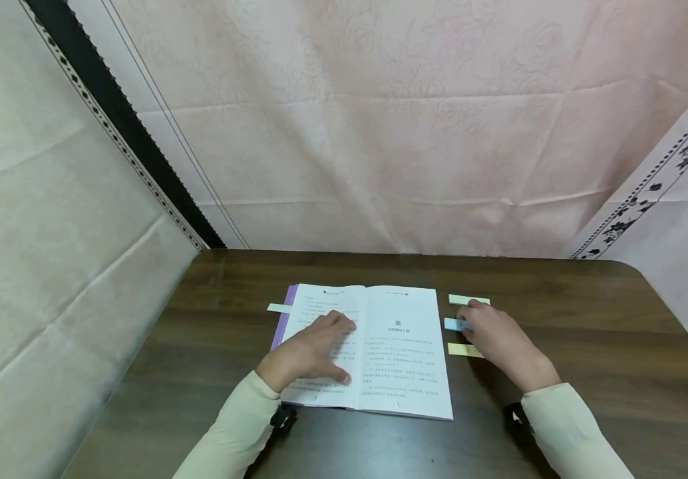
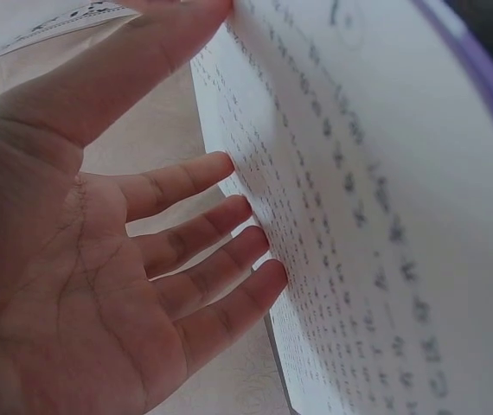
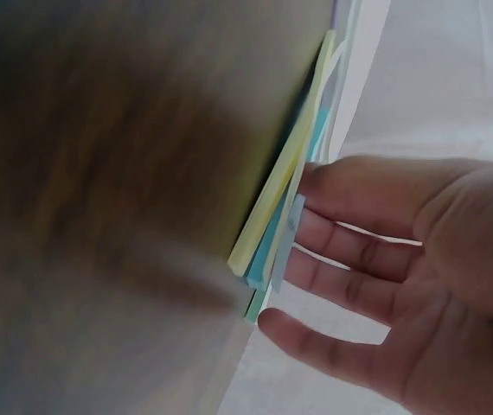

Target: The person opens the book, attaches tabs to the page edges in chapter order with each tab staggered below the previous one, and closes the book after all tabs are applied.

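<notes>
A book (image 1: 406, 366) lies spread on the table, printed text on both pages and a purple cover edge at its left. My left hand (image 1: 308, 352) rests on the left page, fingers spread; the left wrist view shows its fingertips (image 2: 268, 272) at the paper. Right of the book, my right hand (image 1: 502, 342) pinches the right end of a pale blue sticky strip (image 3: 288, 246), which stands at an angle off the blue sticky-note pad (image 1: 452, 324). A green pad (image 1: 459, 299) lies beyond it and a yellow pad (image 1: 464, 350) nearer, partly covered by the hand.
A pale sticky tab (image 1: 279, 308) juts from the book's left edge. The brown wooden table (image 1: 380, 452) reaches back to a pale cloth curtain (image 1: 380, 166), with more cloth at both sides. Dark bands (image 1: 284, 418) circle the wrists below light sleeves.
</notes>
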Motion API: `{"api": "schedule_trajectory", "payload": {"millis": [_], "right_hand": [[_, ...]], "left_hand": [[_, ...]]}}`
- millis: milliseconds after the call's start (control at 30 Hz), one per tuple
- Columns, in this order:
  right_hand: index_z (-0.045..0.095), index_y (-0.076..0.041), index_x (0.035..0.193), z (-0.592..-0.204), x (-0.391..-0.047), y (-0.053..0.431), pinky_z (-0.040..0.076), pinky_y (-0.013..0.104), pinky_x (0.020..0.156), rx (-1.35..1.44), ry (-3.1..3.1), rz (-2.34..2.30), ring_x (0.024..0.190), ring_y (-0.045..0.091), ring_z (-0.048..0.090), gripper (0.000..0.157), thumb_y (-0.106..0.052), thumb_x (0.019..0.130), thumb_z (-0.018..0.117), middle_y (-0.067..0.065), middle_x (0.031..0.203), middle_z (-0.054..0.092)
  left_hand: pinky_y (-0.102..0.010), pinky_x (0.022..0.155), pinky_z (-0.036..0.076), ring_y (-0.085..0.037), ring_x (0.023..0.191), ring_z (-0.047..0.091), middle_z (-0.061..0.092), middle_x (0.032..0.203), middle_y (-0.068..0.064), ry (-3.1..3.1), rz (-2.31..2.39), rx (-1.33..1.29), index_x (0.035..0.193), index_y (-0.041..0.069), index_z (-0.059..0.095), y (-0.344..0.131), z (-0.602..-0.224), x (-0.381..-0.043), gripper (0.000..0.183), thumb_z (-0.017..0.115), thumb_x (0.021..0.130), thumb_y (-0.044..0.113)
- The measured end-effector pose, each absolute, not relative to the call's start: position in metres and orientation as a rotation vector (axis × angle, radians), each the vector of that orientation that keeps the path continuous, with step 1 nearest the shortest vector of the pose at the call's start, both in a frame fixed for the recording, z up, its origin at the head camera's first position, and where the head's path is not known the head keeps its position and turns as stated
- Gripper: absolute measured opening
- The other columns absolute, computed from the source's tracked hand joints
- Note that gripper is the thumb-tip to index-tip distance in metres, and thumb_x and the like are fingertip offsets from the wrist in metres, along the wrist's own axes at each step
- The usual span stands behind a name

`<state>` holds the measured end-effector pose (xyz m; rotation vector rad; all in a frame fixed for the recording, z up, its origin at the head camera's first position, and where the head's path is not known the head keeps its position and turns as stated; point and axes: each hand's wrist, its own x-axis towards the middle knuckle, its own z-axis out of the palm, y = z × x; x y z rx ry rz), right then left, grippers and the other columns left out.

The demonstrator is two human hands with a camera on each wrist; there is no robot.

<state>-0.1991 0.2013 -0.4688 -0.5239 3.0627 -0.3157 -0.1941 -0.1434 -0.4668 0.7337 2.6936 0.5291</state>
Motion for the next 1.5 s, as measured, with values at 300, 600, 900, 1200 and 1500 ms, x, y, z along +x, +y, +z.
{"api": "schedule_trajectory", "payload": {"millis": [300, 600, 900, 1200, 1500], "right_hand": [[0.072, 0.002, 0.102, -0.468, -0.196, 0.205, 0.042, 0.030, 0.054, -0.537, 3.120, -0.299, 0.068, 0.017, 0.051, 0.017, -0.003, 0.087, 0.079, 0.009, 0.089, 0.063], [0.072, -0.001, 0.099, -0.446, -0.165, 0.168, 0.046, 0.031, 0.057, -0.795, 3.307, -0.229, 0.070, 0.016, 0.052, 0.022, -0.002, 0.080, 0.084, 0.005, 0.087, 0.063], [0.072, -0.006, 0.094, -0.449, -0.148, 0.122, 0.046, 0.033, 0.062, -1.017, 3.244, -0.134, 0.075, 0.018, 0.056, 0.021, -0.007, 0.077, 0.084, 0.001, 0.084, 0.063], [0.074, -0.006, 0.093, -0.464, -0.152, 0.109, 0.050, 0.038, 0.065, -1.012, 3.156, -0.136, 0.077, 0.020, 0.054, 0.013, -0.004, 0.082, 0.080, 0.002, 0.084, 0.061], [0.076, -0.006, 0.097, -0.468, -0.152, 0.106, 0.054, 0.040, 0.066, -1.026, 3.138, -0.120, 0.079, 0.022, 0.059, 0.011, -0.006, 0.088, 0.082, 0.004, 0.088, 0.063]], "left_hand": [[-0.043, 0.113, 0.046, -0.024, 0.134, 0.049, 0.049, 0.154, -0.007, 2.692, 0.520, 0.745, 0.152, 0.011, 0.052, -0.137, -0.467, -0.196, 0.092, 0.098, 0.075, 0.029], [-0.044, 0.113, 0.047, -0.025, 0.132, 0.051, 0.050, 0.153, -0.009, 2.701, 0.491, 0.742, 0.151, 0.010, 0.053, -0.137, -0.464, -0.195, 0.092, 0.099, 0.074, 0.028], [-0.045, 0.113, 0.047, -0.026, 0.134, 0.052, 0.050, 0.154, -0.009, 2.706, 0.486, 0.735, 0.152, 0.010, 0.052, -0.137, -0.465, -0.192, 0.091, 0.098, 0.075, 0.029], [-0.044, 0.109, 0.051, -0.024, 0.131, 0.051, 0.050, 0.153, -0.008, 2.723, 0.399, 0.779, 0.152, 0.009, 0.051, -0.129, -0.463, -0.189, 0.090, 0.096, 0.079, 0.034], [-0.041, 0.102, 0.055, -0.021, 0.134, 0.060, 0.062, 0.149, -0.002, 2.780, 0.134, 1.079, 0.138, 0.017, 0.069, -0.103, -0.447, -0.158, 0.050, 0.085, 0.091, 0.020]]}}
